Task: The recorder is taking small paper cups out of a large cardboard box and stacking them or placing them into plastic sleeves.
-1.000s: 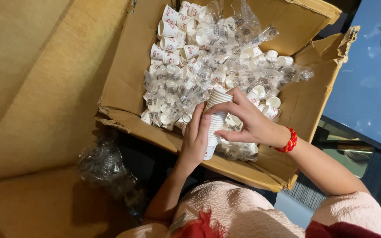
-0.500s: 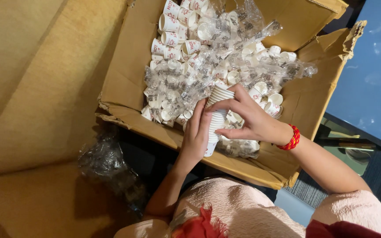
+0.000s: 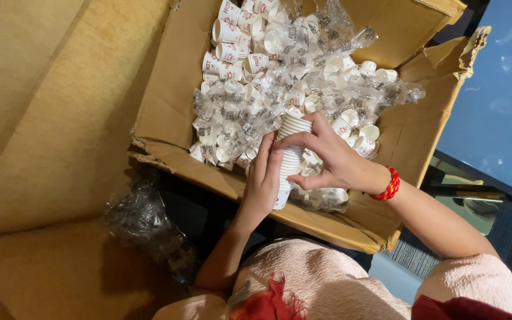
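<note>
A nested stack of small white paper cups (image 3: pixel 292 155) stands over the near edge of an open cardboard box (image 3: pixel 167 101). My left hand (image 3: pixel 262 181) wraps around the stack's left side. My right hand (image 3: pixel 327 157), with a red bead bracelet at the wrist, holds the stack from the right, its fingers on the top rim. The box is filled with several loose white cups with red print (image 3: pixel 232 44) and clear plastic sleeves (image 3: pixel 303 65).
A crumpled clear plastic wrapper (image 3: pixel 143 216) lies in the dark gap below the box. Tan cardboard surfaces (image 3: pixel 48 118) fill the left side. A blue tabletop (image 3: pixel 499 106) sits at the right, past the torn box flap (image 3: pixel 475 44).
Both hands have stayed on the cup stack. The right fingers have shifted slightly along the top of the stack; the view has moved a little.
</note>
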